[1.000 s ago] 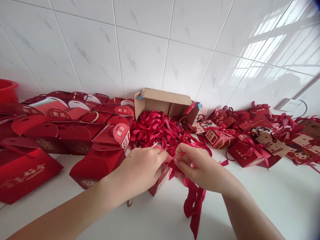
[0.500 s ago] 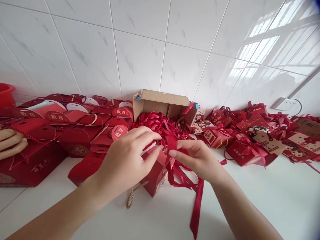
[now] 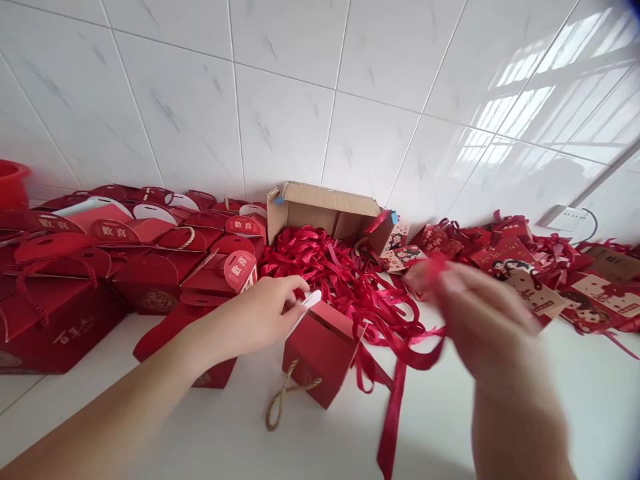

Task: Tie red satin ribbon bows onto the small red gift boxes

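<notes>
A red gift box (image 3: 323, 353) stands on the white surface, its twisted rope handle (image 3: 287, 400) hanging at the front. My left hand (image 3: 267, 307) is closed on the upright flap at its top, thumb and fingers around the white-edged card. To the right, my right hand (image 3: 480, 307) is raised and smeared by motion, with red ribbon (image 3: 425, 357) at its pinched fingertips. That ribbon loops back beside the box, and one flat tail runs toward me. Behind the box lies a tangled heap of red ribbons (image 3: 330, 260).
An open cardboard box (image 3: 325, 193) lies against the tiled wall behind the ribbons. Rows of red gift boxes (image 3: 155, 280) fill the left. Smaller decorated boxes (image 3: 505, 257) are piled right, near a power strip (image 3: 565, 219). A red bucket (image 3: 13, 183) stands far left.
My right hand has swung right, away from the box, pulling ribbon along. My left hand has moved slightly left and down on the flap. Another person's hand at far left has gone from view.
</notes>
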